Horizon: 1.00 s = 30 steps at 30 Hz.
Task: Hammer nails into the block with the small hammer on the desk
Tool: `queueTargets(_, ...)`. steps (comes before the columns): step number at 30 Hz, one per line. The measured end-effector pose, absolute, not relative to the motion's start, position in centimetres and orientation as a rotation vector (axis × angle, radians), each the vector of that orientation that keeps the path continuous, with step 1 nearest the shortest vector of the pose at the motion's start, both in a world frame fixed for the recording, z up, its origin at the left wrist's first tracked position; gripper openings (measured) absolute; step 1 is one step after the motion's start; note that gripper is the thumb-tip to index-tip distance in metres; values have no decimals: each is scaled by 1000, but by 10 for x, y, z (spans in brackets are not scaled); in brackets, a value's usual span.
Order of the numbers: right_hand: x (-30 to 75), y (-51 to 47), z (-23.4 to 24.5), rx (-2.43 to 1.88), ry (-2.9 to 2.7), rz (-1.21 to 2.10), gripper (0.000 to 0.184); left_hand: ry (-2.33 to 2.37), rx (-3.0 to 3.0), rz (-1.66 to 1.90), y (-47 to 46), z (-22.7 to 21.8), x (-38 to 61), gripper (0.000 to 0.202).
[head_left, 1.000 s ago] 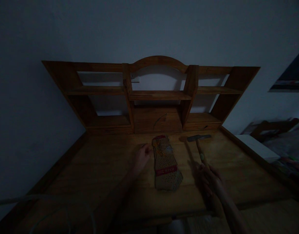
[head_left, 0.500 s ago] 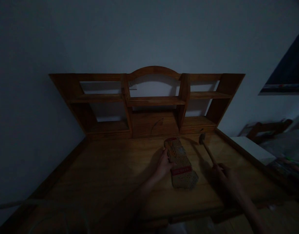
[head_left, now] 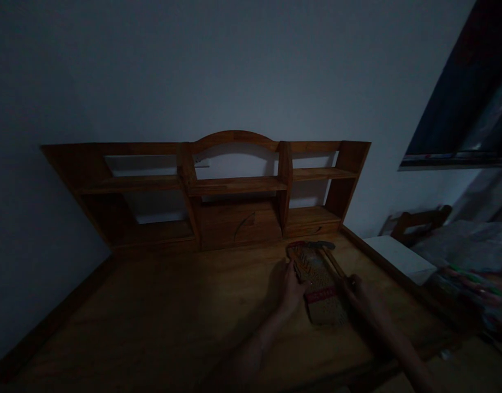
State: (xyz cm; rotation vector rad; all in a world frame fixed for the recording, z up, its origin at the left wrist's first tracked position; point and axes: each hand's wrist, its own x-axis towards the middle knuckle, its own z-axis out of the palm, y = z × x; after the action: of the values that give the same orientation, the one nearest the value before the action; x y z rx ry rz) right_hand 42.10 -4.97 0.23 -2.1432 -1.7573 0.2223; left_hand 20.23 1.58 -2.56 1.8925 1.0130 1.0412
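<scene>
My left hand point(head_left: 292, 288) grips the left edge of a brown, patterned, cardboard-like piece point(head_left: 316, 277) with a dark red band across its lower part. What exactly the piece is, I cannot tell in this dim light. My right hand point(head_left: 359, 296) is closed round the wooden handle of a hammer point(head_left: 334, 262). The hammer's dark head is over the far right corner of the piece; whether they touch is unclear. Its handle and my right hand cover part of the piece's right side.
The wooden desk point(head_left: 185, 316) has raised side edges. At its back stands a wooden shelf unit point(head_left: 237, 188) against the wall. To the right are a white surface point(head_left: 398, 256), a wooden chair back point(head_left: 420, 222) and a heap of plastic-wrapped items point(head_left: 476, 284).
The hammer has swung left, its head now over the piece's far end instead of beside it. My left hand still grips the piece. The view has turned somewhat to the right.
</scene>
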Motion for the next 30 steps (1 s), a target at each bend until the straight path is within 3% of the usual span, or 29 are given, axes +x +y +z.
queueTargets(4,418,-49,4,-2156,-1826,178,39,1249,1675,1266,6,-29,196,58)
queueTargets(9,411,-48,7,-2246,-1998,-68,39,1387,1596,1189,4,-20,188,35)
queueTargets(15,409,-43,8,-2250,-2118,-167,40,1430,1442,1204,3,-7,190,37)
queueTargets(21,415,-41,27,-2153,-2081,222,46,1289,1295,1107,-33,-6,176,42)
queueTargets(30,440,-70,16,-1574,-1260,425,49,1069,1005,1229,-103,-25,162,45)
